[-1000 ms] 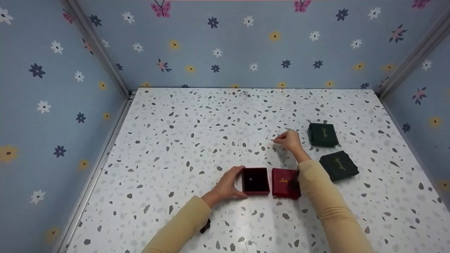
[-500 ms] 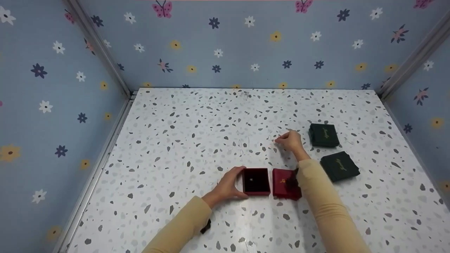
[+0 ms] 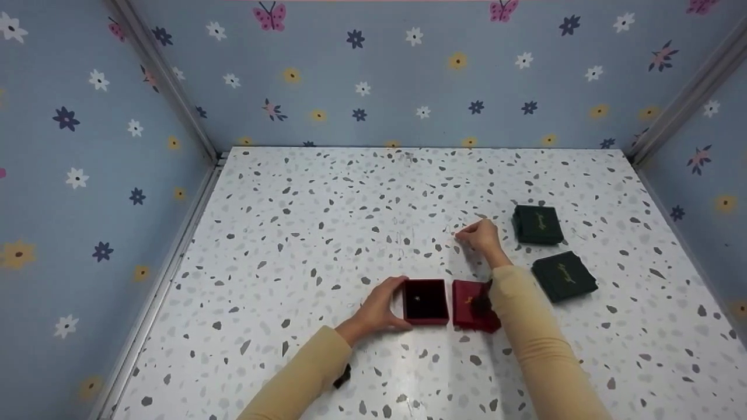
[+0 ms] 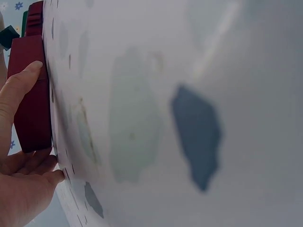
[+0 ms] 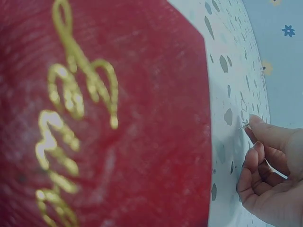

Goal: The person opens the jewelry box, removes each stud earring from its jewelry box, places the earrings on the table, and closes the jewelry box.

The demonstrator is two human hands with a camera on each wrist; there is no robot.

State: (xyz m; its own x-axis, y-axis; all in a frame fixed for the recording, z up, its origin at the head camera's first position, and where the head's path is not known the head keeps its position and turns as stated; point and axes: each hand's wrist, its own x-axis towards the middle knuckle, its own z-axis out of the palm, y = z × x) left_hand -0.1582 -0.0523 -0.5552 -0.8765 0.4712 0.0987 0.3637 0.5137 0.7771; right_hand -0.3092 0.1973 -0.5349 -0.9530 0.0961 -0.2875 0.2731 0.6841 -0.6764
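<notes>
The right hand's (image 3: 482,235) fingers pinch a tiny, thin item (image 5: 245,126), too small to identify. Toward 7 o'clock, the left hand's (image 3: 376,306) thumb and fingers grip opposite sides of an open red box (image 3: 429,321); a small shiny piece (image 3: 416,298) lies on its dark lining. Just beside it at 3 o'clock sits a gold-lettered red piece (image 3: 467,315). Beyond, on the speckled surface (image 3: 321,192), the nearer green box (image 3: 564,276) lies at that piece's 2 o'clock, the farther green box (image 3: 538,225) at 1.

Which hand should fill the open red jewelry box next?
The right hand, I'd judge: its fingers appear to pinch a thin wire-like piece, while the left hand holds the open red jewelry box.
</notes>
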